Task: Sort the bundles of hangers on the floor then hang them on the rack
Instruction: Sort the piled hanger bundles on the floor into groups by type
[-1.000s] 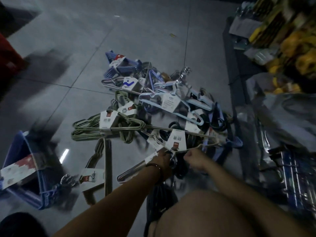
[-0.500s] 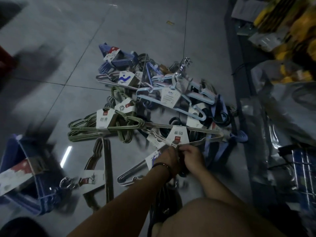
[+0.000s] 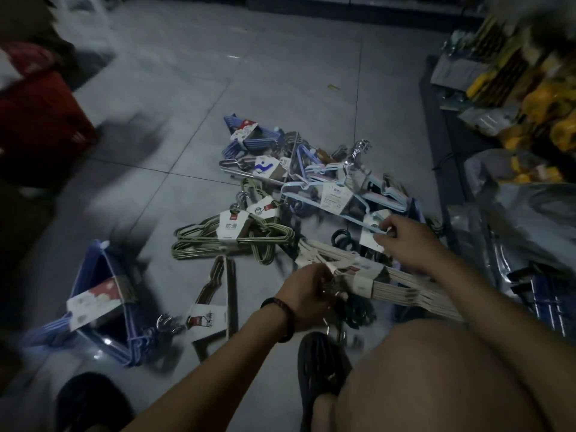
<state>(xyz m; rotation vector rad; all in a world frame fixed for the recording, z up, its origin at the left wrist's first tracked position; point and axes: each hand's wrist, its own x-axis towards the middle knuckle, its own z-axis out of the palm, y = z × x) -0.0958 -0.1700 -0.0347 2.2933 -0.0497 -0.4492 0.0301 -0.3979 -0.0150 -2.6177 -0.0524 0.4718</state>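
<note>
The left hand [image 3: 308,291] grips the hook end of a cream hanger bundle [image 3: 392,286] low over the grey tiled floor [image 3: 280,73]; its paper band carries a small red mark, too blurred to read. The right hand [image 3: 408,241] pinches the corner of a pale blue hanger bundle [image 3: 335,198] in the pile. Nearby a green hanger bundle [image 3: 199,241] lies flat, its white label [image 3: 232,227] reading "防滑"

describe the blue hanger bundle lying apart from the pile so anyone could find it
From the pile of hanger bundles on the tiled floor, look to its lower left. The blue hanger bundle lies there, with a red and white card; unlike the other blue one, it is clear of the pile.
</note>
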